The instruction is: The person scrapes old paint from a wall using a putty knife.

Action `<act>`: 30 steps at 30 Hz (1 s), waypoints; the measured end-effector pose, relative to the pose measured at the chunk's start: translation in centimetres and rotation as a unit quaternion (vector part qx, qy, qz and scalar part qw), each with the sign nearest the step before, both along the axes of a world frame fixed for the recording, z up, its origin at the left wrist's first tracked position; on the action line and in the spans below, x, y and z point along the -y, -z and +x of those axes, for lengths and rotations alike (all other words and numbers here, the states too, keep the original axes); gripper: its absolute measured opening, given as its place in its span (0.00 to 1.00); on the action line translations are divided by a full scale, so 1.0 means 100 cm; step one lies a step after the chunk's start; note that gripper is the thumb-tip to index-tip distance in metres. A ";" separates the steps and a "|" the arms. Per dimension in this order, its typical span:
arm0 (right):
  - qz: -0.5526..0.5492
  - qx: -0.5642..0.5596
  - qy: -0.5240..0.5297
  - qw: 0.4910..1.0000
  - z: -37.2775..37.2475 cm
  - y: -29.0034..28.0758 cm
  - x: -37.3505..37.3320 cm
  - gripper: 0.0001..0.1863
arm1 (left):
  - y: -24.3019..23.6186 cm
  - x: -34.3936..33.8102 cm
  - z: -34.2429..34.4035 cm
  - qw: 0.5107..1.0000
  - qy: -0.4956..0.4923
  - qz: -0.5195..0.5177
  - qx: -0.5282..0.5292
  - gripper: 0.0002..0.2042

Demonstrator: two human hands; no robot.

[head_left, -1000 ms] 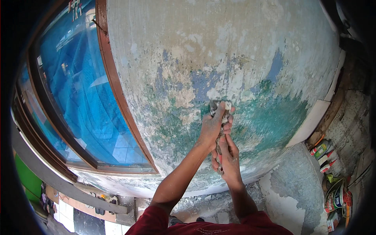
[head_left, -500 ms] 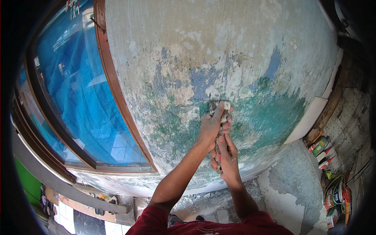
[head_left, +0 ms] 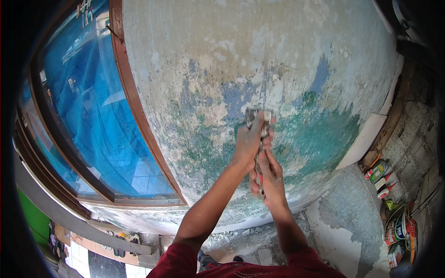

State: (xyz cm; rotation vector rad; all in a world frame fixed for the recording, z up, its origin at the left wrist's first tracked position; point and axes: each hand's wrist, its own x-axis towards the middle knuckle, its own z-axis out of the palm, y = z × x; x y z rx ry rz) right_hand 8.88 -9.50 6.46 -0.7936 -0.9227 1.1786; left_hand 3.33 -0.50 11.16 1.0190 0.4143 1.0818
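Observation:
Both my hands work a paint scraper (head_left: 253,114) against the wall (head_left: 204,102), whose surface is a patchwork of cream, blue and green paint with bare worn spots. Its wide head, coated in whitish dust, touches the wall at the upper edge of the green patch. Close behind the head, my left hand (head_left: 249,141) is closed round the tool, thumb pointing up along it. Lower down, my right hand (head_left: 271,178) grips the handle, most of which its fingers hide. Slight motion blur softens the head and the left fingers.
A brown-framed window (head_left: 134,102) with blue sheeting behind its glass borders the wall on the left. At the right stand several bottles (head_left: 378,171) and a paint can (head_left: 396,231). Flaked debris (head_left: 250,234) lies along the wall's foot.
The scraper has slid a short way up the wall, and both my hands have risen with it. My grip on it looks the same.

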 end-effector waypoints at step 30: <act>-0.027 0.002 0.040 0.999 -0.013 0.007 0.006 0.16 | 0.010 0.005 -0.010 0.999 0.019 -0.028 0.009 0.19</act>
